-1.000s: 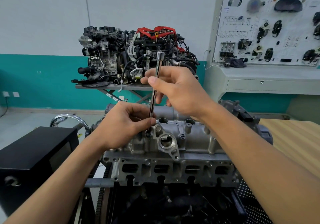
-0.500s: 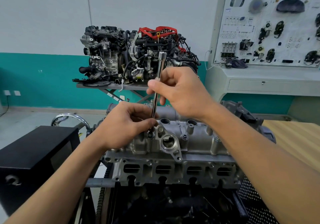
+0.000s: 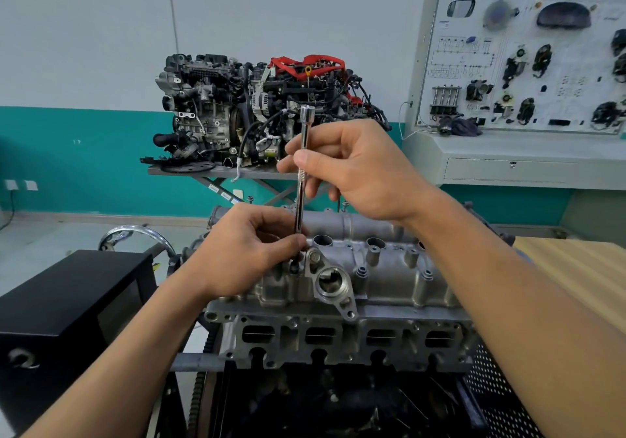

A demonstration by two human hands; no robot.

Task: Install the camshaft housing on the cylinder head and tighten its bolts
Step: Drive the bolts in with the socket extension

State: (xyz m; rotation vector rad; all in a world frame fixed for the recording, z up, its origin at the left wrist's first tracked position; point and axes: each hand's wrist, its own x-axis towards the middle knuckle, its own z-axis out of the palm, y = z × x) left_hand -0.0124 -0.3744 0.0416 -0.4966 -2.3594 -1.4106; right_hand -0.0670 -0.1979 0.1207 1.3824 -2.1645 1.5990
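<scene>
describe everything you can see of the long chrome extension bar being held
The extension bar is a slim, polished metal rod with a wider cylindrical head on top and a knurled band mid-shaft. It stands nearly upright, top leaning slightly right. The right hand pinches it at the knurling; the left hand pinches its lower end. Its tip reaches a bolt recess at the left front of the camshaft housing, partly hidden by fingers.

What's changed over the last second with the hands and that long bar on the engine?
Hardly anything. The extension bar may stand slightly more upright; nothing was picked up or let go. The right hand still pinches its upper shaft, the left hand still holds its lower end at the camshaft housing, which sits unmoved on the cylinder head.
</scene>
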